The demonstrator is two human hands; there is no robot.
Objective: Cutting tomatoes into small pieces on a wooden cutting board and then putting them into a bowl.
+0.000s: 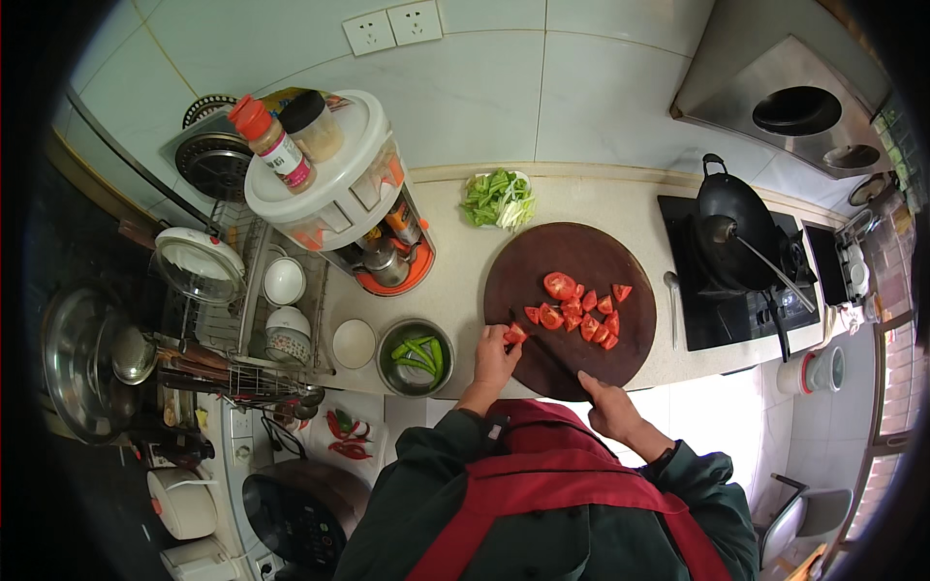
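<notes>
A round dark wooden cutting board (574,243) lies on the counter before me. At its left edge my left hand (496,363) pinches a tomato piece (515,333) between its fingers. My right hand (610,408) grips a kitchen knife (556,357) at the board's front edge; its dark blade lies across the board towards the held piece. Cut tomato wedges (590,326) are spread over the middle and right of the board, with a larger tomato half (559,285) behind them.
Chopped greens (498,200) fill a plate behind the board. A steel bowl (383,378) of green peppers and a white bowl (354,343) stand left, near a round spice rack (320,210) and dish rack. Right are a spoon (673,309) and a black wok (741,240) on the stove (679,319).
</notes>
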